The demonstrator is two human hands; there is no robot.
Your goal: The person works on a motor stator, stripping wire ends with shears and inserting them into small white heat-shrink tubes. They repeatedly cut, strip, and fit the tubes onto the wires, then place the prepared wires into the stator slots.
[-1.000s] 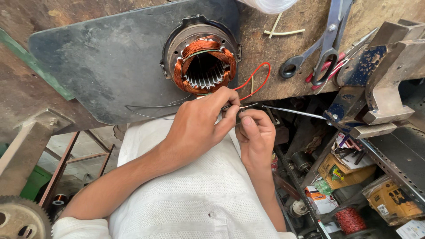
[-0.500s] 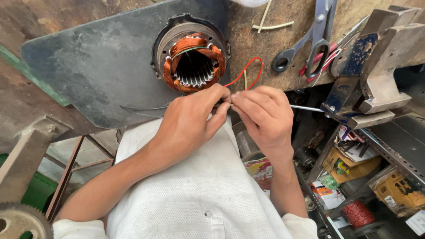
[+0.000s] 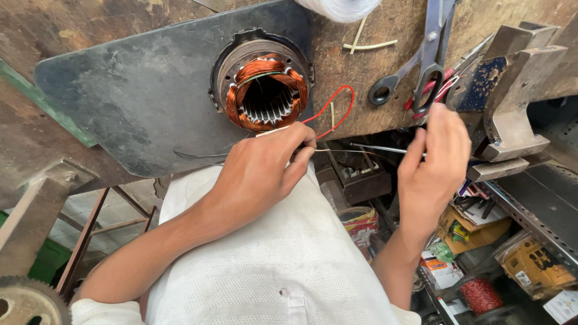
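While the stator sits on the worktop, the scene reads so:
Stator (image 3: 265,90): copper-wound, set in a round hole of the dark plate (image 3: 138,90) on the worktop (image 3: 373,78).
Left hand (image 3: 259,174): closed, pinching a thin wire lead (image 3: 328,150) just below the stator, beside the red wire (image 3: 331,108).
Right hand (image 3: 433,162): narrow pinch on a slim metal rod (image 3: 379,148), well apart from the left.
Scissors (image 3: 424,60): 1 pair, lying just above the right hand.
Step in hand: dressing the winding leads, as I judge it.
Next move: calls for a steady pull, keeping the lead taut without kinking.
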